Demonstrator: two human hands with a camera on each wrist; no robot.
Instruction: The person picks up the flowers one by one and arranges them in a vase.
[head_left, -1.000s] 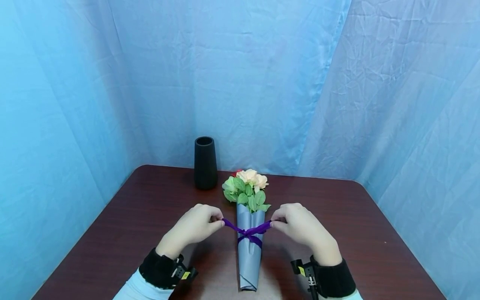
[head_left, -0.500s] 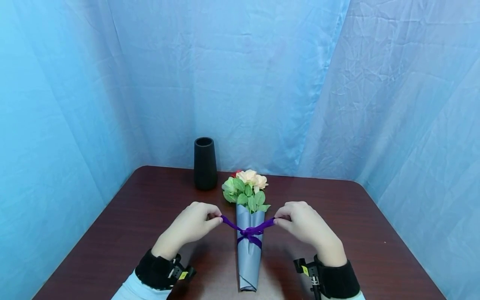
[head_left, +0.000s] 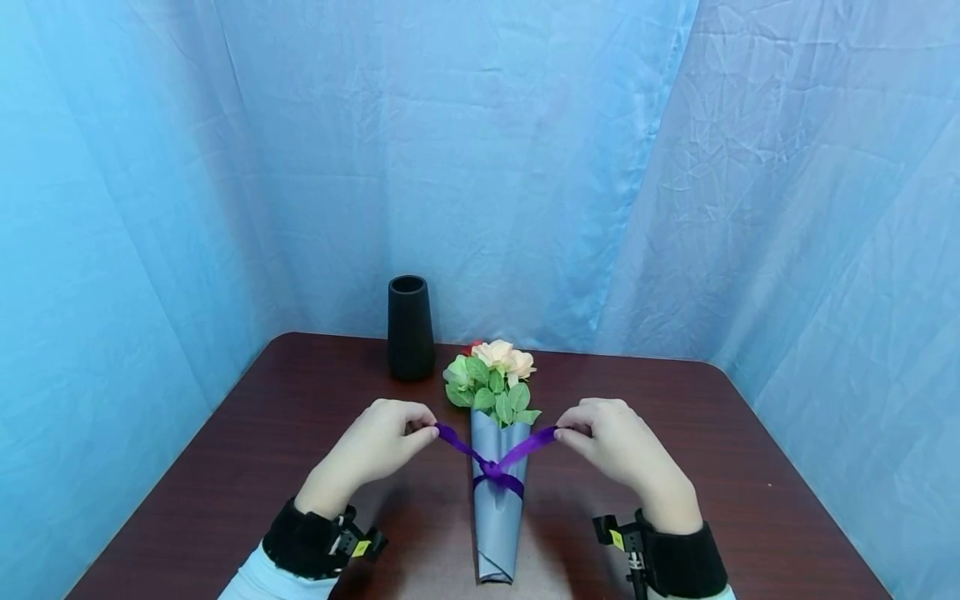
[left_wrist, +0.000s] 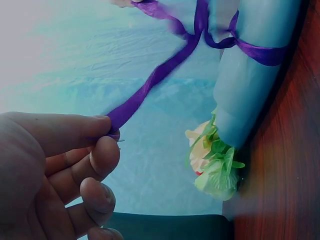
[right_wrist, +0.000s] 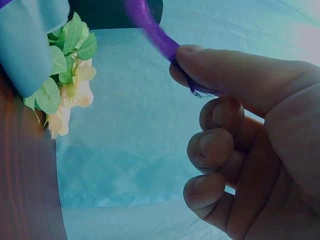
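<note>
A bouquet with cream and pale green flowers and green leaves lies on the table, its stems rolled in blue-grey wrapping paper. Around the paper runs a purple ribbon, crossed at the front, with its two ends stretched outward and upward in a V. My left hand pinches the left end between thumb and index finger; the left wrist view shows that ribbon end at the fingertips. On the other side my right hand pinches the frayed right end, its other fingers curled below.
A black vase stands upright at the back of the dark brown table, left of the flowers. Blue cloth hangs behind and along both sides. Black straps with small cameras circle both wrists.
Both hands have drawn apart and slightly upward with the ribbon ends. The stretched lengths have grown longer, and the crossing at the front looks smaller. Bouquet and vase stay put.
</note>
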